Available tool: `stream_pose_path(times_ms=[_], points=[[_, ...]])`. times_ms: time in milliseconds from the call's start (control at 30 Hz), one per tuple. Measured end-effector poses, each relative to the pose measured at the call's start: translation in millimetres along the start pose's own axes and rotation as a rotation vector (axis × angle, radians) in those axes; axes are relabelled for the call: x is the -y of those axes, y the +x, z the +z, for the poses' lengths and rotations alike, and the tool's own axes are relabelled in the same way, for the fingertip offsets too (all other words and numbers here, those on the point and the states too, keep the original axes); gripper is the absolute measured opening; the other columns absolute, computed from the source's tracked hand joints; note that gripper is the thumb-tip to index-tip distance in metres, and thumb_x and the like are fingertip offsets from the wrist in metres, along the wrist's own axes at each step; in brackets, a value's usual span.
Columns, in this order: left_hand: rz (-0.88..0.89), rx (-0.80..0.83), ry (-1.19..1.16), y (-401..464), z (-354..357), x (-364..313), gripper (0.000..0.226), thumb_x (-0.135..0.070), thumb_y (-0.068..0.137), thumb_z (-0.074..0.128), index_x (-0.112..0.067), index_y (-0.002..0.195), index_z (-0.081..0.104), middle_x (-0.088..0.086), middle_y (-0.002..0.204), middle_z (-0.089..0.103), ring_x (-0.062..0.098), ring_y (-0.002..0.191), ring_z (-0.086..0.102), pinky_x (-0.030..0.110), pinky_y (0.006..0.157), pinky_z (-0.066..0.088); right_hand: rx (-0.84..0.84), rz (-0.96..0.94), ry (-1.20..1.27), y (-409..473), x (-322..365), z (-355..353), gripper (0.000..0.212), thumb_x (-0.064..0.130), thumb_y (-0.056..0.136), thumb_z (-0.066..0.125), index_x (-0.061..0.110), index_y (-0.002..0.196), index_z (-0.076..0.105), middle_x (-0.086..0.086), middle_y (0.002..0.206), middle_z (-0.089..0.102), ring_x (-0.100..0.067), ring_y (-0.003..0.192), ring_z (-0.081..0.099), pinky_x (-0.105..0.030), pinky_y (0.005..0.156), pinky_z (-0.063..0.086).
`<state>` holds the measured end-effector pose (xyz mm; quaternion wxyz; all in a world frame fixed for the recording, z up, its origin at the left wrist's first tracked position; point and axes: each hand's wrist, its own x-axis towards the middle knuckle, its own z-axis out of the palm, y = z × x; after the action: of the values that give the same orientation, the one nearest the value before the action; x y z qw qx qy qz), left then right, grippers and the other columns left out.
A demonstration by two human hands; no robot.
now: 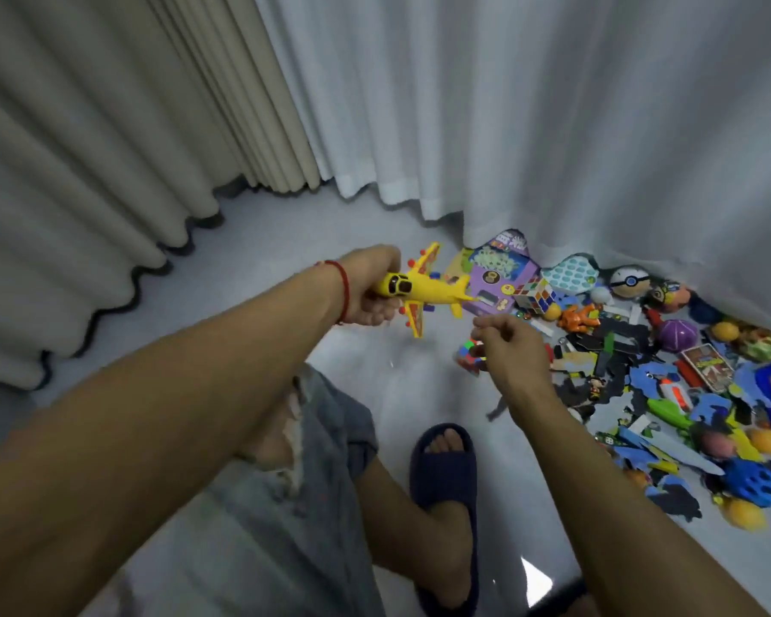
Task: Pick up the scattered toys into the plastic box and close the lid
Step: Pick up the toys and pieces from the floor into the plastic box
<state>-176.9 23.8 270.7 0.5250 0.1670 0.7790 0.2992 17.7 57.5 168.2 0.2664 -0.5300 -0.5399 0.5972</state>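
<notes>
A dark blue slipper (pixel 446 492) rests on the pale glossy floor (pixel 259 242). The right hand (pixel 510 349) pinches something too small to make out. Beyond, the left hand (pixel 368 287) grasps a yellow plastic toy airplane (pixel 423 289) in the air. A scattered toy pile (pixel 668 371) lies right, against the white curtain (pixel 553 126).

The plane (pixel 423 289) is yellow with red-orange patterned wings. Right of it lie a purple box (pixel 501 278), a multicoloured cube (pixel 536 295) and a white, teal-dotted piece (pixel 570 273). Left of it hang beige curtains (pixel 108 149).
</notes>
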Motion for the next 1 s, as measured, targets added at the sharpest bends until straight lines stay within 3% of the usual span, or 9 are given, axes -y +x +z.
stream_pose_path(times_ms=[200,333,433,533,633,733,867,933,1000], points=[[0.011,-0.213,-0.408,-5.2,-108.8,65.9,0.028,-0.026,0.088,0.036,-0.008,0.072,0.051,0.011,0.057,0.052,0.021,0.043,0.047,0.022,0.05,0.038,0.278,0.014,0.082,-8.5,52.0,56.1,0.018,0.013,0.097,0.053,0.008,0.104,0.068,-0.015,0.095,0.069,-0.022,0.071,0.064,-0.033,0.064,0.053],[-0.062,-0.339,-0.684,27.7,-101.1,153.0,0.035,-0.021,0.096,0.036,-0.003,0.071,0.052,0.01,0.04,0.05,0.016,0.026,0.044,0.01,0.034,0.033,0.31,0.048,0.038,2.0,41.4,64.1,0.016,0.015,0.098,0.056,0.006,0.102,0.069,-0.015,0.091,0.07,-0.022,0.072,0.064,-0.03,0.063,0.053],[-0.123,-0.297,-0.744,56.4,-82.3,187.3,0.034,-0.023,0.099,0.039,-0.004,0.086,0.064,0.011,0.057,0.061,0.015,0.036,0.052,0.016,0.039,0.039,0.278,0.055,-0.022,20.3,12.9,56.8,0.017,0.013,0.099,0.056,0.003,0.099,0.07,-0.016,0.09,0.072,-0.025,0.074,0.065,-0.033,0.07,0.054],[-0.193,-0.308,-0.487,90.3,-76.1,204.1,0.026,-0.036,0.096,0.052,-0.01,0.097,0.055,0.02,0.093,0.061,0.026,0.067,0.068,0.04,0.07,0.056,0.267,0.12,-0.017,38.4,-24.5,43.4,0.019,0.017,0.099,0.058,0.007,0.091,0.072,-0.021,0.092,0.073,-0.03,0.074,0.067,-0.048,0.084,0.056],[-0.36,-0.359,0.03,97.5,-68.5,193.0,0.04,-0.022,0.09,0.06,-0.01,0.126,0.049,0.022,0.134,0.049,0.042,0.115,0.055,0.053,0.087,0.05,0.21,0.201,-0.066,50.3,-54.4,31.2,0.017,0.018,0.096,0.063,0.008,0.086,0.072,-0.022,0.091,0.072,-0.03,0.074,0.068,-0.052,0.087,0.055],[-0.087,-0.59,0.227,106.7,-60.0,161.7,0.04,-0.028,0.086,0.058,-0.01,0.122,0.052,0.021,0.126,0.054,0.038,0.114,0.054,0.044,0.095,0.047,0.124,0.213,-0.261,58.6,-76.6,27.4,0.017,0.026,0.095,0.063,0.017,0.083,0.071,-0.009,0.084,0.074,-0.029,0.078,0.07,-0.054,0.086,0.056],[0.449,-0.515,0.193,104.5,-10.6,114.9,0.02,-0.011,0.081,0.057,-0.014,0.097,0.067,0.008,0.1,0.064,0.019,0.09,0.06,0.02,0.079,0.042,0.069,0.111,-0.662,68.1,-92.7,27.2,0.017,0.02,0.091,0.061,0.017,0.108,0.064,-0.008,0.107,0.067,-0.028,0.099,0.063,-0.044,0.091,0.053],[0.648,-0.523,0.311,107.6,14.3,108.6,0.019,-0.007,0.076,0.059,-0.014,0.091,0.067,0.007,0.097,0.058,0.021,0.086,0.058,0.023,0.078,0.044,0.097,-0.006,-0.815,80.7,-103.5,28.1,0.04,0.019,0.089,0.065,0.014,0.128,0.056,-0.014,0.126,0.058,-0.034,0.114,0.057,-0.043,0.095,0.049],[0.766,-0.591,0.561,121.5,26.1,114.8,0.027,-0.01,0.071,0.06,-0.015,0.096,0.066,0.01,0.114,0.055,0.027,0.103,0.055,0.035,0.085,0.048,0.14,-0.083,-1.012,98.2,-113.1,29.8,0.058,0.026,0.089,0.065,0.02,0.143,0.043,-0.015,0.145,0.043,-0.036,0.127,0.047,-0.048,0.1,0.046]])
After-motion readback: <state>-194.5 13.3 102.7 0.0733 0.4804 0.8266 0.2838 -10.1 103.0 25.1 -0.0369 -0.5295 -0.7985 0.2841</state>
